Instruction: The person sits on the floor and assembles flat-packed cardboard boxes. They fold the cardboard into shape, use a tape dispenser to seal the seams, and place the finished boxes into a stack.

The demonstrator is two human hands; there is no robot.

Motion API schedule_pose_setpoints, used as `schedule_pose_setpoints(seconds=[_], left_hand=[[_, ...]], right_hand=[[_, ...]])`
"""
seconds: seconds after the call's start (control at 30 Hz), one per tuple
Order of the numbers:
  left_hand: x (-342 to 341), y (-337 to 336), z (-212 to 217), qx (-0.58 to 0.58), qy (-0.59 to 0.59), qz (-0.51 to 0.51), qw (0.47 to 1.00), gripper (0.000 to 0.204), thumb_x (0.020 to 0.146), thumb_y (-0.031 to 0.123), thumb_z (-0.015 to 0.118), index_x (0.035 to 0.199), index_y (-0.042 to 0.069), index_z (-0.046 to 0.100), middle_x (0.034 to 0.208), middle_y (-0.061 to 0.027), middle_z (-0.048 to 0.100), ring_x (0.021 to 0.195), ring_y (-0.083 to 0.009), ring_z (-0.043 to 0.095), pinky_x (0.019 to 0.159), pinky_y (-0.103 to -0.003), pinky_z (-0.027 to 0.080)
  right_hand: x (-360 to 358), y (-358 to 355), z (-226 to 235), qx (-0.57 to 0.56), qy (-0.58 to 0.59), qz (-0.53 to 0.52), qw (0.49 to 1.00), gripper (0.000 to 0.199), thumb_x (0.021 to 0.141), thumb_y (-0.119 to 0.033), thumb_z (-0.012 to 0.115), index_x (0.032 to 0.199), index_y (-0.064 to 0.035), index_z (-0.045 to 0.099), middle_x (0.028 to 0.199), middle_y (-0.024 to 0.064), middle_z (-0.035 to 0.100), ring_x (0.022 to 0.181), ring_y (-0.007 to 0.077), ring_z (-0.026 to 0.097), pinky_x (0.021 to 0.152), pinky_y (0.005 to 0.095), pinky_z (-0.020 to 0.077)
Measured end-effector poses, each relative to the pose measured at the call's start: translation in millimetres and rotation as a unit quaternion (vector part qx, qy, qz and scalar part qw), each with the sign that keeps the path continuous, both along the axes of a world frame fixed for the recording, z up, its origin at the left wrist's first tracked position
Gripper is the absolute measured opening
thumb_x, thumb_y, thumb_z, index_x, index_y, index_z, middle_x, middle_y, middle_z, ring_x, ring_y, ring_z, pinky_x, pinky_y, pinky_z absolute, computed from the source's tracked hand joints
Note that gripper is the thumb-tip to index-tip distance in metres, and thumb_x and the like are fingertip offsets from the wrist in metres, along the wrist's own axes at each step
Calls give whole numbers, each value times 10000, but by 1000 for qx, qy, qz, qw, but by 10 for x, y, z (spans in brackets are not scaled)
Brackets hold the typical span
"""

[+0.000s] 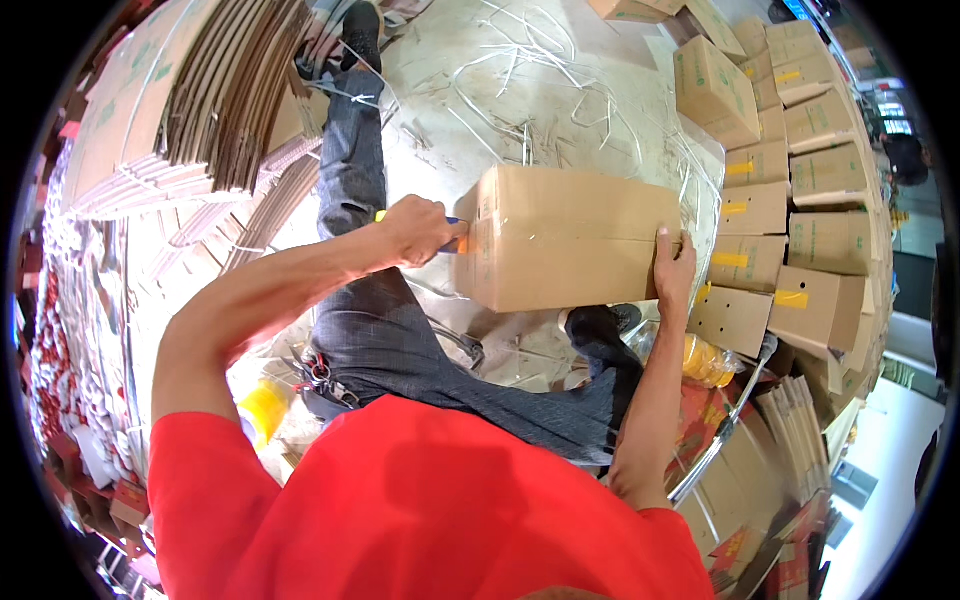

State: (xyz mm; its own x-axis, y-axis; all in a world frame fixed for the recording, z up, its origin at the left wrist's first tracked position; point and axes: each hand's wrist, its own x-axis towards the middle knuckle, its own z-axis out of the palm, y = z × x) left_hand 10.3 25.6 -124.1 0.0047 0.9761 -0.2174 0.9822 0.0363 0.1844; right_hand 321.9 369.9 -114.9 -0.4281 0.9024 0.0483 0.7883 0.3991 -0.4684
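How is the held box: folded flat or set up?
Set up: the box shows a long face and an end face meeting at an edge.

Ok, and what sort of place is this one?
Probably a packing area in a warehouse or workshop: bundled flat cardboard is stacked at left, taped boxes stand in rows at right, and loose white strips litter the floor.

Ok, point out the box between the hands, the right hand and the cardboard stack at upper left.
Box (578,238): head view, middle of its broad face.
Right hand (675,267): head view, middle of the hand.
Cardboard stack (208,100): head view, brown edges of its sheets.
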Motion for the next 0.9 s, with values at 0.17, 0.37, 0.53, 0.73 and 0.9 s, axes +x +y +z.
schedule_pose_setpoints(seconds=[0.17,0.37,0.53,0.73,0.9], left_hand=[[329,489,-684,45,-44,32,998,161,868,174,669,1004,102,714,872,-135,708,845,-326,726,677,-444,557],[372,1029,-826,-14,-20,-25,999,67,859,160,687,872,150,753,839,-68,740,830,-264,729,622,-397,532],[479,1208,-1196,-150,83,-69,983,193,883,184,673,1009,157,818,1019,-64,796,962,-260,761,752,-472,605],[444,753,-1090,-127,-119,200,964,312,920,252,676,1213,150,714,1053,-139,734,948,-311,737,747,-459,587],[205,-173,92,53,-143,377,913,618,946,224,634,1543,249,474,1031,-221,657,882,-421,682,817,-531,554]], right_hand=[[9,25,38,144,-86,-32,985,745,997,-560,560,1499,-13,488,1387,287,567,1243,474,568,1061,558,433],[18,25,-238,144,-134,-66,978,754,1031,-570,496,1528,-4,462,1430,324,550,1317,483,525,1107,534,411],[8,55,-235,124,-125,-63,982,726,1038,-578,474,1535,-49,469,1471,287,529,1347,457,505,1121,562,370],[25,139,-260,99,-118,-90,984,729,1048,-571,466,1539,-31,463,1501,298,505,1394,464,467,1148,565,347],[50,154,-248,122,-83,-45,988,786,1052,-560,463,1494,90,468,1495,324,509,1386,472,478,1169,510,361]])
